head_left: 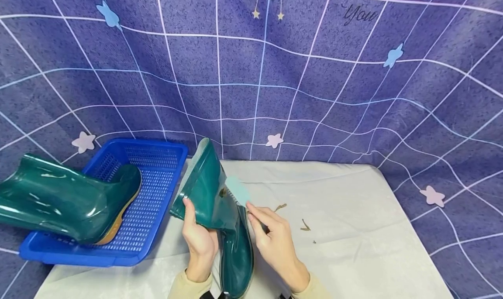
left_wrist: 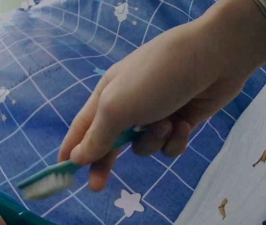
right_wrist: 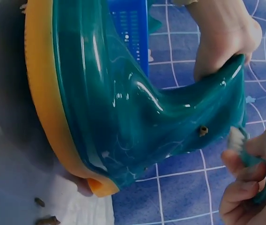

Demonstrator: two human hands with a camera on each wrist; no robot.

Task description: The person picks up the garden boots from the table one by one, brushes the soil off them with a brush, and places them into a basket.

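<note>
A dark green rubber boot [head_left: 235, 246] is held tilted over the table, its opening toward the upper left and its toe toward the front. My left hand [head_left: 201, 238] grips the rim of the shaft, thumb outside. Between thumb and fingers, my right hand [head_left: 276, 240] pinches a teal brush [head_left: 238, 190], whose pale bristles show in the left wrist view. The bristles face the boot's shaft, close to a small brown clump [right_wrist: 203, 131] stuck on it. The right wrist view shows the boot's orange sole [right_wrist: 43, 103] side-on.
At the left, a blue plastic basket [head_left: 157, 229] holds another green boot [head_left: 59, 198], its shaft overhanging the side. Several brown bits [head_left: 305, 225] lie on the white tablecloth [head_left: 365, 246] right of the boot. A purple-blue grid-patterned curtain [head_left: 243, 98] hangs behind.
</note>
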